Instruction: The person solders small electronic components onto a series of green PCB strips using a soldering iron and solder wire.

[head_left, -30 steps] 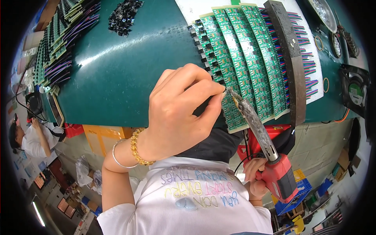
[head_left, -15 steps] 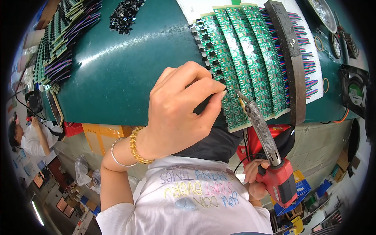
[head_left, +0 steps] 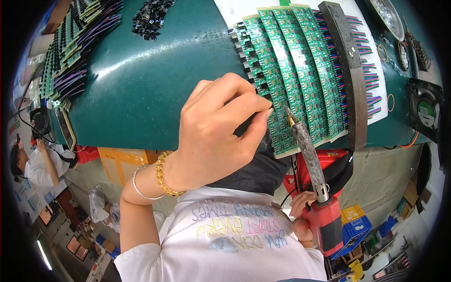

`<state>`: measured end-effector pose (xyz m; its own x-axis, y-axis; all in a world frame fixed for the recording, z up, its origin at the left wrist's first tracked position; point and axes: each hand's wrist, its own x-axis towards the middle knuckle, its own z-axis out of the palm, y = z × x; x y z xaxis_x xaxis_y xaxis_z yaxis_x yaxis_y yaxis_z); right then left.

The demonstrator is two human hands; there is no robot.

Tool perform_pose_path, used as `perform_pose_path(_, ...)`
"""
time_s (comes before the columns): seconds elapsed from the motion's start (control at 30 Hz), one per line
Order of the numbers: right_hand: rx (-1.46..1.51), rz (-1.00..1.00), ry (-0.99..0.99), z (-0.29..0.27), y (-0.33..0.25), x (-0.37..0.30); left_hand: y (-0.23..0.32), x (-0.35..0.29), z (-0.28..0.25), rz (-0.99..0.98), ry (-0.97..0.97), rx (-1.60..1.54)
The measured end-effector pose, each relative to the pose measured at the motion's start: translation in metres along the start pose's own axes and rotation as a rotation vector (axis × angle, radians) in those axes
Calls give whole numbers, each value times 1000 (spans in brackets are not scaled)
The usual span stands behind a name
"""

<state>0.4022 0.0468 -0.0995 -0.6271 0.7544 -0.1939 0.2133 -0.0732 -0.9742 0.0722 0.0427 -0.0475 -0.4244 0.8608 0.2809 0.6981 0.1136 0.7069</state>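
Note:
My left hand [head_left: 221, 122], a beaded bracelet at its wrist, is closed in a pinch at the left edge of the nearest green circuit board panel [head_left: 282, 136]. A small black component is between thumb and forefinger, mostly hidden by the fingertips. Similar black components [head_left: 256, 64] line that edge farther up. My right hand [head_left: 303, 207] is wrapped round the red and black handle of a soldering iron [head_left: 310, 152]. The iron's tip stands over the panel, just right of my left fingertips; whether it touches the board I cannot tell.
A dark metal bar [head_left: 350, 70] lies across the coloured wires beside the overlapping panels. Black components are heaped [head_left: 150, 19] at the far left, with wired boards [head_left: 75, 51] beyond. A small fan [head_left: 425, 105] and metal dish [head_left: 387, 16] stand right. Another person [head_left: 42, 162] sits left.
The soldering iron's handle has swung a little left and down, and the iron now stands more upright in the picture. My left hand has barely moved.

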Motion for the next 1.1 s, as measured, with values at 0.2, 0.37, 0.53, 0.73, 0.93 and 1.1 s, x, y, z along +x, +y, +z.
perform_pose_path(0.2, 236, 5, -108, -10, -7, 8, 1, 2, 0, 1, 7, 13)
perform_pose_path(0.37, 202, -290, 79, 25, -38, 48, 4, 3, 2, 38, 32, -7)
perform_pose_path(0.53, 68, -570, 399, -4, -58, 96, -1, -1, 4, 25, 70, -19)
perform_pose_path(0.73, -100, -493, 635, -59, -104, 216, -1, -4, 7, 46, 99, -21)
perform_pose_path(0.93, -174, -320, 837, -64, -111, 232, -2, -14, -2, 115, 173, -115)
perform_pose_path(1.1, 38, -419, 628, -67, -101, 165, -50, 1, -51, 47, 273, 282)
